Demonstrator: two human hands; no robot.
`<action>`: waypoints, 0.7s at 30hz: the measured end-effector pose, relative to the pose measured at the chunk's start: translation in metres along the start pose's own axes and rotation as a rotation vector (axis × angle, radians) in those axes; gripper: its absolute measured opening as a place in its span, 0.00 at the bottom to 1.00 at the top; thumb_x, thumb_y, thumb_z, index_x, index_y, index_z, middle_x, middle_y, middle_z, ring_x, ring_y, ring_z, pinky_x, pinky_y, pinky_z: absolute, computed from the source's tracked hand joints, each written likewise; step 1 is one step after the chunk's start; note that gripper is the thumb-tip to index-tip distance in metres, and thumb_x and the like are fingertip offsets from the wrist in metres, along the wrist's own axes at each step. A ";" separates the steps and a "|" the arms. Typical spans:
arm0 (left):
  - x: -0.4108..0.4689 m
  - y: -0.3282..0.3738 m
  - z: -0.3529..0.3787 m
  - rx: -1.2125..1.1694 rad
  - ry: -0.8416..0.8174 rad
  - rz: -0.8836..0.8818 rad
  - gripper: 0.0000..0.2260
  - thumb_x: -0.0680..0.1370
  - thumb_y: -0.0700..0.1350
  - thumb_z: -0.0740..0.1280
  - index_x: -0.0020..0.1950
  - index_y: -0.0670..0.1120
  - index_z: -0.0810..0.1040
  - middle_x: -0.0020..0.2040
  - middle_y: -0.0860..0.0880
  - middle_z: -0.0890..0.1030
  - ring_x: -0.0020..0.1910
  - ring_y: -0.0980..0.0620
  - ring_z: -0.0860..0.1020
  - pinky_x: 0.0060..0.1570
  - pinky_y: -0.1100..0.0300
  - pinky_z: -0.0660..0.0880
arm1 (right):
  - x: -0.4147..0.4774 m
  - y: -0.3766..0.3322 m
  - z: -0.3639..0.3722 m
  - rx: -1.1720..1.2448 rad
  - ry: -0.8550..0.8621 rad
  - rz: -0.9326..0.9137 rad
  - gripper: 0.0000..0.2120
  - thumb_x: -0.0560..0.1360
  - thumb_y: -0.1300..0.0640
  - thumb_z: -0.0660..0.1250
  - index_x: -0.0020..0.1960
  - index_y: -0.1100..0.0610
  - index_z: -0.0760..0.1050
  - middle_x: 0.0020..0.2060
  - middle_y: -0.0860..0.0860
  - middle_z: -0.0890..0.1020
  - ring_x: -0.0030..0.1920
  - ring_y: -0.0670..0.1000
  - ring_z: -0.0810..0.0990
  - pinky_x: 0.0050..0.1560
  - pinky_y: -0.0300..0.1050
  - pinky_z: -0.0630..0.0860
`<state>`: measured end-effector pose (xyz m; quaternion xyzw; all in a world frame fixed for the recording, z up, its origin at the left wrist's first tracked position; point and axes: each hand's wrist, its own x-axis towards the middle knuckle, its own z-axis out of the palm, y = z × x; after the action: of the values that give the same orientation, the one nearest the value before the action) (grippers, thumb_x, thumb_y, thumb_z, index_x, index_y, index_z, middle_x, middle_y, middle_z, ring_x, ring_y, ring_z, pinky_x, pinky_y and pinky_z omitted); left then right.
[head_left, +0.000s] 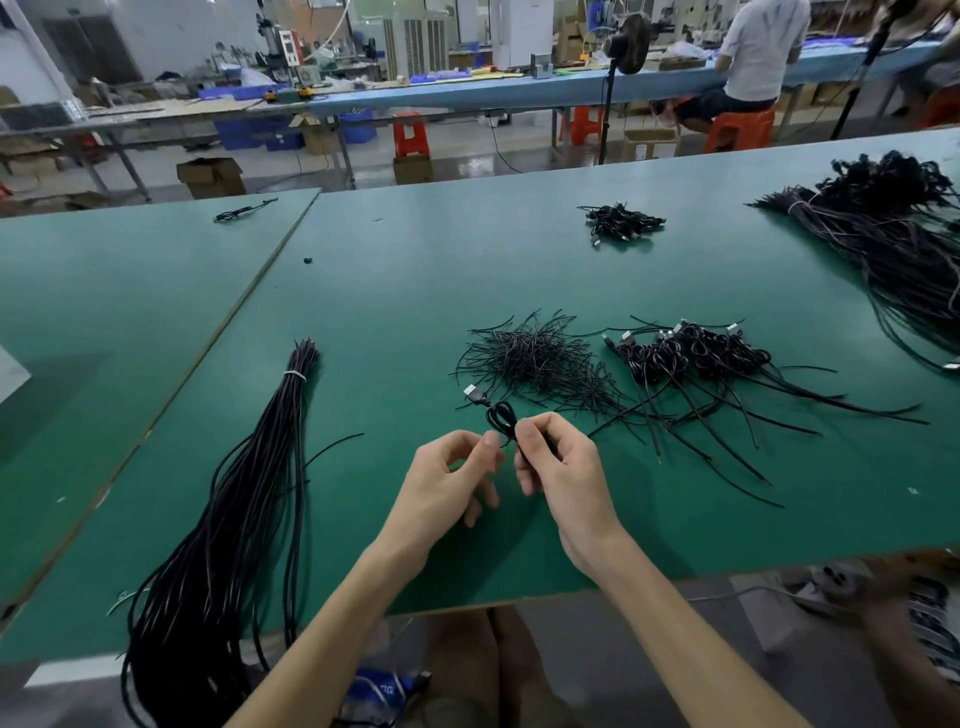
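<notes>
Right hand (561, 467) grips the coiled cable (501, 418) at frame centre, and left hand (447, 478) pinches it from the left. The coil sticks up beyond both hands, its plug (471, 392) pointing upper left above the worktop (415, 260).

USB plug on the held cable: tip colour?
Silver-white metal tip on the USB plug; its cable is black. Clearest in the head view.

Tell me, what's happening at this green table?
A person's right hand grips a short black USB cable folded into a small loop, while the left hand pinches it at the loop's base. A heap of thin black ties and a pile of looped black cables lie just beyond on the green table.
</notes>
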<state>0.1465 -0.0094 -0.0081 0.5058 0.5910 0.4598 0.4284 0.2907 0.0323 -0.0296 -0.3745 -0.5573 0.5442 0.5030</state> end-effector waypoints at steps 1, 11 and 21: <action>0.001 0.000 0.000 -0.030 -0.033 -0.005 0.18 0.83 0.55 0.65 0.49 0.39 0.80 0.37 0.45 0.81 0.31 0.48 0.77 0.27 0.59 0.71 | 0.000 0.000 0.000 -0.002 0.000 -0.003 0.12 0.84 0.52 0.65 0.45 0.57 0.76 0.31 0.48 0.78 0.29 0.48 0.71 0.33 0.38 0.72; 0.000 -0.003 0.000 -0.034 0.117 0.092 0.11 0.77 0.48 0.75 0.41 0.42 0.83 0.30 0.45 0.81 0.29 0.51 0.75 0.31 0.62 0.71 | -0.001 -0.001 0.002 -0.031 -0.009 0.031 0.11 0.81 0.54 0.69 0.45 0.61 0.78 0.31 0.48 0.78 0.31 0.45 0.74 0.30 0.39 0.71; -0.001 0.018 0.009 1.190 0.240 0.958 0.14 0.66 0.30 0.79 0.42 0.40 0.76 0.38 0.46 0.73 0.33 0.48 0.73 0.31 0.59 0.69 | 0.002 0.000 0.002 -0.083 0.073 0.044 0.17 0.83 0.51 0.67 0.38 0.57 0.76 0.25 0.49 0.75 0.25 0.46 0.69 0.26 0.39 0.66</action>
<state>0.1587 -0.0080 0.0076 0.7980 0.4979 0.2518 -0.2281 0.2888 0.0334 -0.0289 -0.4269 -0.5523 0.5177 0.4947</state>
